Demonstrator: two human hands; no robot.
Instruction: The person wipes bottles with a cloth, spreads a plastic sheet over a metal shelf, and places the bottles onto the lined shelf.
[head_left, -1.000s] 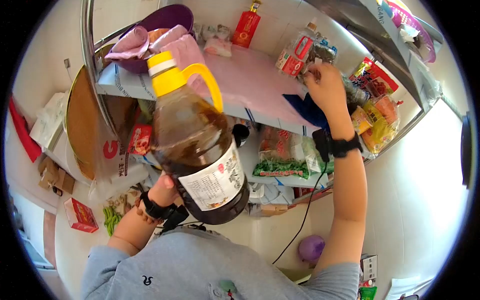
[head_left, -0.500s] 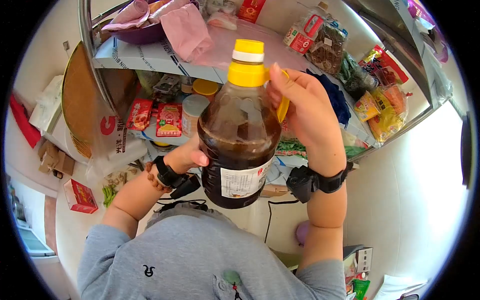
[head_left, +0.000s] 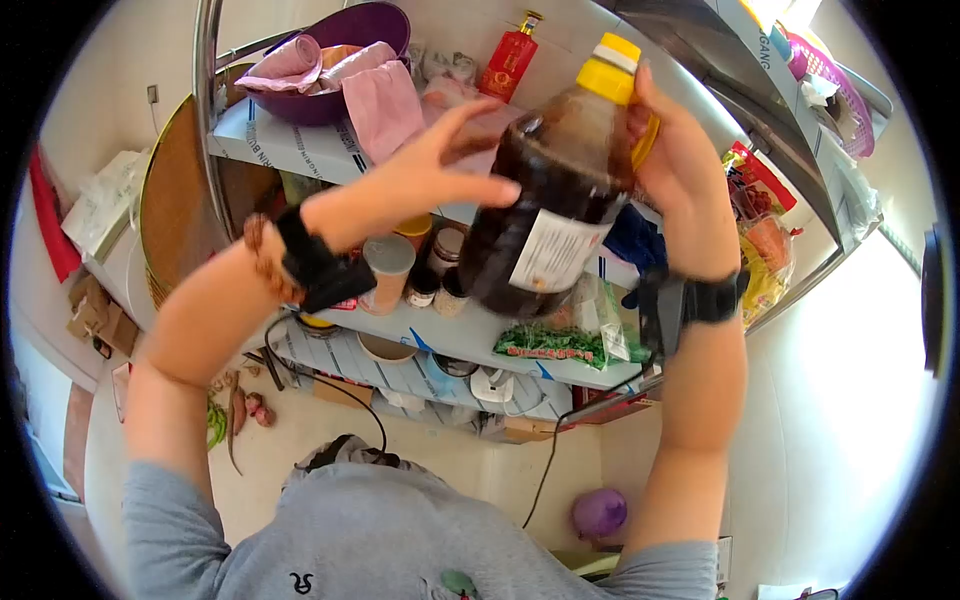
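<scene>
A large bottle of dark liquid (head_left: 550, 200) with a yellow cap and a white label hangs tilted in front of the upper shelf. My right hand (head_left: 680, 150) is closed round its yellow handle. My left hand (head_left: 430, 175) is at the bottle's left side with thumb and fingers spread; the thumb tip overlaps the bottle's edge, and I cannot tell if it touches. Behind the bottle lies pink sheeting on the shelf (head_left: 290, 145).
A purple bowl (head_left: 385, 30) with pink rolls stands at the upper left, a red bottle (head_left: 508, 62) beside it. Jars (head_left: 388, 270) and a green bag (head_left: 550, 343) occupy the lower shelf. Yellow packets (head_left: 765, 270) sit at right; a purple balloon (head_left: 600, 513) is below.
The bottle has moved up and to the right in my right hand, which earlier reached over and took its handle. My left hand has let go of the bottle's side and risen, fingers spread.
</scene>
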